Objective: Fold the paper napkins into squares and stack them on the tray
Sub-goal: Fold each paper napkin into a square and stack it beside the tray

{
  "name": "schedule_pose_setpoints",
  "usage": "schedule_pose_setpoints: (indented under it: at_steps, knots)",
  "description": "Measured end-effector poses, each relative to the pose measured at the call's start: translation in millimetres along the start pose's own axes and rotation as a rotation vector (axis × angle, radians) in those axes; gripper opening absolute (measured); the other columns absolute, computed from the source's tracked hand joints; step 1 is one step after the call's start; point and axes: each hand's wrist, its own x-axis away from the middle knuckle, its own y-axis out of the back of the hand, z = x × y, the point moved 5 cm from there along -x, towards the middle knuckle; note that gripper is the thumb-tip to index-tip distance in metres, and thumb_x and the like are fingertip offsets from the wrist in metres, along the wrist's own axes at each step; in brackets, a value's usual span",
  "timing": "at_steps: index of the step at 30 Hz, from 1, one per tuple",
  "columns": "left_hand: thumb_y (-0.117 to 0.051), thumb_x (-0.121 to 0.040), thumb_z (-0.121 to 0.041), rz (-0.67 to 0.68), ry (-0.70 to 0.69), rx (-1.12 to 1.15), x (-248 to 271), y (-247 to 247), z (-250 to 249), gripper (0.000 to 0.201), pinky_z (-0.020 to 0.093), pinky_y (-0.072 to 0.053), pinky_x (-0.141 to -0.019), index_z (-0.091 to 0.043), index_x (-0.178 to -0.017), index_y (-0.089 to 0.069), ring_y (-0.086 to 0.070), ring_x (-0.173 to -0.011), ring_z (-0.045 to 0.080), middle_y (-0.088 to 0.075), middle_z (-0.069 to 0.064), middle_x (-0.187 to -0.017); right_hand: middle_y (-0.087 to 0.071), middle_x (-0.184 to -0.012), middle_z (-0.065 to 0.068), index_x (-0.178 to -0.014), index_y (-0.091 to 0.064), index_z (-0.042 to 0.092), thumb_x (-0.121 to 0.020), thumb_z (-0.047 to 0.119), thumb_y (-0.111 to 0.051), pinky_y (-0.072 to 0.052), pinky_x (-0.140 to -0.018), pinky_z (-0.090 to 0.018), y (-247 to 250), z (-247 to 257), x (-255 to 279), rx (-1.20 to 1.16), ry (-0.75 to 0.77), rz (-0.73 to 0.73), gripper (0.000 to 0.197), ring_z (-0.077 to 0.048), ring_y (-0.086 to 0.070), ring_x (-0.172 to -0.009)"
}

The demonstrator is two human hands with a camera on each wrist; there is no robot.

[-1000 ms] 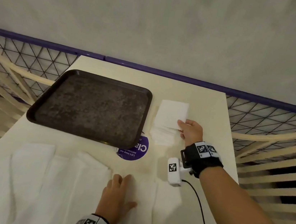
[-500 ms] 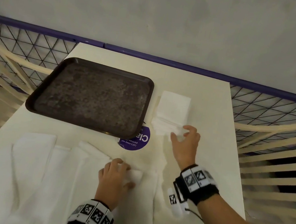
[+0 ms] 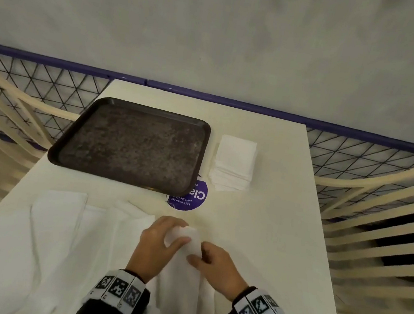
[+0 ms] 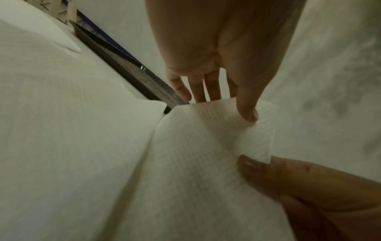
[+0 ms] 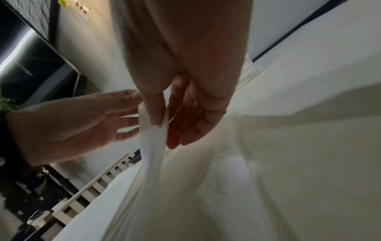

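- from the head view, on the far left of the table [image 3: 264, 233] lies the dark tray [image 3: 133, 144], nothing on its bed; its near right corner overlaps a round purple sticker [image 3: 189, 199]. just right of the tray, apart from its rim, sits a stack of folded napkins [image 3: 234, 163]. bare tabletop runs from that stack to the right edge and down to the hands. unfolded napkins [image 3: 53, 236] cover the near left of the table up to its left edge.
- near centre, the left hand [image 3: 154, 247] and right hand [image 3: 215, 263] meet on one napkin [image 3: 182, 272], its top end raised off the table between them.
- left wrist view: the left hand [image 4: 222, 53] pinches the napkin [image 4: 202, 146] at its far edge, thumb on top, fingers behind. right fingertips [image 4: 253, 166] pinch the near right corner. the tray [image 4: 132, 75] lies just beyond the paper's edge.
- right wrist view: the right hand [image 5: 181, 91] nips a raised strip of napkin [image 5: 152, 143] between thumb and fingers; the left hand [image 5: 82, 124] touches it from the other side, fingers partly hidden behind the strip.
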Motion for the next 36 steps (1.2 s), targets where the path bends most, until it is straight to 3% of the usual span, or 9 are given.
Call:
schedule_pose_setpoints:
  at_steps: [2, 5, 9, 11, 14, 19, 22, 31, 36]
  knots:
    - [-0.064, -0.073, -0.055, -0.025, 0.059, -0.044, 4.2, 4.9, 8.9, 0.046, 0.015, -0.039, -0.091, -0.033, -0.112, -0.052, -0.046, -0.101, -0.006, -0.048, -0.021, -0.109, -0.049, -0.065, 0.0, -0.066, -0.046, 0.019, -0.086, 0.027, -0.064, -0.038, -0.063, -0.025, 3.8, -0.1, 2.2, -0.117, 0.015, 0.0, 0.028, -0.013, -0.045, -0.061]
    - [-0.068, -0.081, -0.037, -0.005, 0.264, -0.044, 13.8, 13.5, 19.7, 0.058, 0.031, -0.041, -0.098, -0.021, -0.131, -0.042, -0.044, -0.111, 0.01, -0.037, -0.012, -0.119, -0.069, -0.096, -0.013, -0.096, -0.06, 0.011, -0.089, 0.019, -0.063, -0.05, -0.081, -0.04, 16.2, 4.1, 9.4, -0.341, 0.077, 0.019, 0.011, -0.026, -0.065, -0.087]
    - [-0.059, -0.088, -0.036, 0.218, 0.424, 0.165, 27.3, 9.7, 14.6, 0.031, 0.016, -0.043, -0.078, -0.023, -0.115, -0.051, -0.055, -0.093, 0.007, -0.056, -0.007, -0.106, -0.07, -0.108, -0.013, -0.116, -0.057, 0.002, -0.086, 0.018, -0.06, -0.053, -0.083, -0.033, 30.8, 18.4, 23.0, -0.536, 0.137, 0.108, 0.035, -0.025, -0.067, -0.097]
    - [-0.058, -0.09, -0.034, 0.297, 0.432, 0.344, 32.0, 5.1, 7.7, 0.025, 0.021, -0.048, -0.078, -0.012, -0.099, -0.064, -0.059, -0.084, 0.009, -0.066, 0.0, -0.092, -0.07, -0.109, -0.015, -0.117, -0.057, 0.003, -0.083, 0.019, -0.059, -0.053, -0.081, -0.031, 34.6, 19.9, 28.3, -0.569, 0.123, 0.117, 0.037, -0.025, -0.067, -0.098]
    - [-0.055, -0.092, -0.021, 0.294, 0.455, 0.612, 36.5, 6.6, -4.8, 0.028, 0.026, -0.053, -0.08, 0.003, -0.1, -0.066, -0.064, -0.085, 0.017, -0.07, 0.015, -0.097, -0.07, -0.109, -0.011, -0.115, -0.061, 0.009, -0.083, 0.022, -0.059, -0.052, -0.082, -0.032, 38.5, 17.6, 33.5, -0.574, 0.093, 0.085, 0.035, -0.022, -0.066, -0.098]
    - [-0.044, -0.095, -0.012, 0.258, 0.414, 0.78, 38.2, 19.7, -22.0, 0.027, 0.022, -0.052, -0.073, 0.0, -0.102, -0.067, -0.067, -0.084, 0.015, -0.072, 0.01, -0.096, -0.072, -0.103, -0.008, -0.108, -0.067, 0.008, -0.094, 0.011, -0.053, -0.054, -0.077, -0.029, 42.3, 19.7, 39.5, -0.584, 0.062, -0.014, 0.019, -0.017, -0.067, -0.092]
    - [-0.041, -0.096, -0.011, 0.225, 0.372, 0.759, 39.0, 26.2, -28.4, 0.028, 0.025, -0.051, -0.078, -0.003, -0.103, -0.067, -0.066, -0.088, 0.015, -0.072, 0.009, -0.098, -0.072, -0.1, -0.011, -0.102, -0.067, 0.004, -0.093, 0.008, -0.053, -0.055, -0.075, -0.029, 41.6, 20.6, 39.7, -0.632, 0.04, -0.064, 0.018, -0.018, -0.067, -0.088]
    - [-0.051, -0.093, -0.011, 0.116, 0.286, 0.594, 45.2, 38.8, -38.0, 0.021, 0.023, -0.054, -0.073, -0.008, -0.084, -0.07, -0.066, -0.076, 0.014, -0.073, 0.005, -0.084, -0.069, -0.074, -0.003, -0.081, -0.061, 0.007, -0.087, 0.003, -0.062, -0.052, -0.062, -0.026, 40.6, 22.8, 42.6, -0.662, 0.026, -0.186, 0.007, -0.012, -0.063, -0.067]
    - [-0.054, -0.092, -0.012, -0.012, 0.354, 0.577, 49.0, 50.9, -11.6, 0.019, 0.032, -0.05, -0.074, 0.0, -0.087, -0.068, -0.059, -0.074, 0.019, -0.067, 0.013, -0.082, -0.071, -0.082, -0.009, -0.088, -0.062, 0.002, -0.088, 0.005, -0.061, -0.053, -0.065, -0.027, 46.9, 18.3, 45.5, -0.642, 0.007, -0.246, 0.003, -0.017, -0.065, -0.073]
